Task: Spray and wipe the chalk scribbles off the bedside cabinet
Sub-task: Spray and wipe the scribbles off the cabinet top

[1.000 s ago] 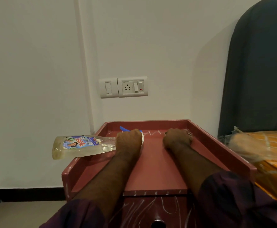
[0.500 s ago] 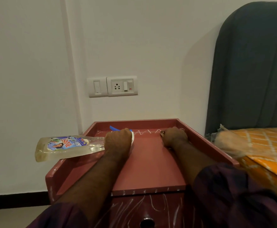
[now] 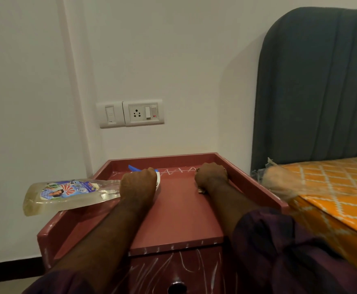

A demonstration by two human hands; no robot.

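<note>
In the head view, the bedside cabinet [image 3: 179,219] is a red-brown box with a low rim. It stands in the corner between the wall and the bed [image 3: 332,187].

The left hand [image 3: 138,183] has the spray bottle [image 3: 67,194]. Its grip is wrapped tight round the top of the bottle. The bottle lies on its side, with its fat end poking out past the left rim. Its blue nozzle [image 3: 134,168] points at the back of the cabinet top. I think it is held that way so the spray lands on the chalk there.

The right hand [image 3: 211,176] rests on the top, near the right rim. Its fingers are curled in. A small pale bit peeks out beside the wrist. It may be a cloth for wiping, but I cannot tell what this grip has in it, if anything. I think the hand sits close to the chalk so it can rub once the top is wet.

The chalk scribbles are white. A zigzag line [image 3: 177,171] runs along the back of the top, between the two hands. Little dashes [image 3: 173,247] sit on the front edge. Long loopy lines [image 3: 186,264] cover the drawer front, above the round knob [image 3: 176,288]. I think a lot of chalk is left to clean.
</note>
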